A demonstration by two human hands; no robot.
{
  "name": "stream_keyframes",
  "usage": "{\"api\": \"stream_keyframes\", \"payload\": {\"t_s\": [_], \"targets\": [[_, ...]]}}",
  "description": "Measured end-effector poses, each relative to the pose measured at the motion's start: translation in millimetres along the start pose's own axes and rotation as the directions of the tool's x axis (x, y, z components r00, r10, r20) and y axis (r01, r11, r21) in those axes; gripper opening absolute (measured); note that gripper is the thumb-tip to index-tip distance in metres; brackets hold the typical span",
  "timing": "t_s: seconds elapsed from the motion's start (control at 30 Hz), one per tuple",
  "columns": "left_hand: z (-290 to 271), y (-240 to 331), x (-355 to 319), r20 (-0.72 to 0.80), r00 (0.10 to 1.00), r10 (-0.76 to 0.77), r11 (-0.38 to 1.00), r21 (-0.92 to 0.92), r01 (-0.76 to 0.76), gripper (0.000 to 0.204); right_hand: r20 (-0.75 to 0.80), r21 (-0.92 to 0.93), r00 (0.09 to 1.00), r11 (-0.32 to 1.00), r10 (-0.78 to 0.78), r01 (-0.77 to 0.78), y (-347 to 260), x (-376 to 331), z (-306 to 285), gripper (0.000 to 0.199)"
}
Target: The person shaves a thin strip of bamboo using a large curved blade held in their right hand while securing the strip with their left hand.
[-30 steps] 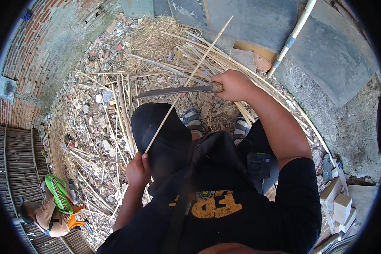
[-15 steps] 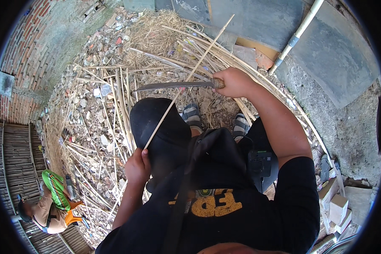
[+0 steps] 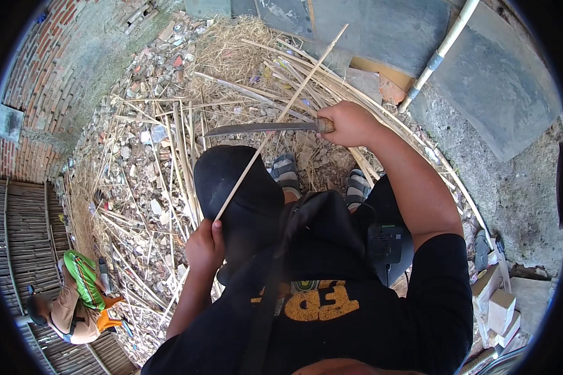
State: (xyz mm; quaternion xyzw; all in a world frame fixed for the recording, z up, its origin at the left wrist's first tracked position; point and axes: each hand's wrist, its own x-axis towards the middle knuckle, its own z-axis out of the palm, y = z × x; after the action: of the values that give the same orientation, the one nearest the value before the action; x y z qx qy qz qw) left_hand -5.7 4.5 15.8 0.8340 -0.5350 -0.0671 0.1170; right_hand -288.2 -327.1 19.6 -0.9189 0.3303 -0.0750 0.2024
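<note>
My right hand point(image 3: 349, 124) is closed round the wooden handle of a machete point(image 3: 263, 127), whose long dark blade points left. The blade lies across a thin pale bamboo strip point(image 3: 246, 172); whether its edge bites into the strip I cannot tell. The near end of that strip is in my left hand point(image 3: 204, 245), gripped with the thumb along it. From there the strip slants up and right, over my dark-clad knee point(image 3: 231, 178) and past the blade, to a far end above the rubble.
More bamboo strips point(image 3: 181, 150) lie on rubble point(image 3: 147, 169), with dry straw point(image 3: 231, 53) beyond. Grey panels point(image 3: 388, 31) and a pale pole point(image 3: 438, 59) stand far right. A seated person point(image 3: 72, 306) is at lower left, by a bamboo wall point(image 3: 19, 225). Blocks point(image 3: 500, 309) sit lower right.
Very little differs. The machete and my right hand have shifted slightly to the right against the strip, while my left hand keeps its hold.
</note>
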Motion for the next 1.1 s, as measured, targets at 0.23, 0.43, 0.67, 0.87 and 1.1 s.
{"api": "stream_keyframes", "payload": {"t_s": [0.23,0.43,0.67,0.87,1.1], "targets": [[-3.8,2.8,-0.4,-0.017,1.0,-0.007,0.999,-0.053,0.006,0.041,-0.003,0.019,1.0,1.0,-0.002,0.002,0.8,-0.5,-1.2,0.032],[-2.6,-5.6,-1.5,-0.038,0.999,-0.023,0.992,-0.128,0.018,0.041,-0.005,0.008,1.0,1.0,-0.002,0.002,-4.7,-1.1,-5.5,0.035],[1.3,-9.8,2.8,-0.025,1.0,-0.007,0.997,-0.075,0.005,0.042,0.006,0.028,1.0,0.999,-0.023,0.023,3.6,0.5,1.1,0.037],[-0.7,-7.5,2.7,-0.028,1.0,0.005,0.998,-0.057,-0.007,0.041,0.023,0.032,1.0,0.999,-0.01,0.01,1.0,0.0,-0.8,0.036],[-0.6,-7.2,2.9,-0.012,1.0,-0.014,0.999,-0.041,0.013,0.041,0.023,0.034,1.0,0.999,-0.021,0.02,2.3,0.2,-0.3,0.034]]}}
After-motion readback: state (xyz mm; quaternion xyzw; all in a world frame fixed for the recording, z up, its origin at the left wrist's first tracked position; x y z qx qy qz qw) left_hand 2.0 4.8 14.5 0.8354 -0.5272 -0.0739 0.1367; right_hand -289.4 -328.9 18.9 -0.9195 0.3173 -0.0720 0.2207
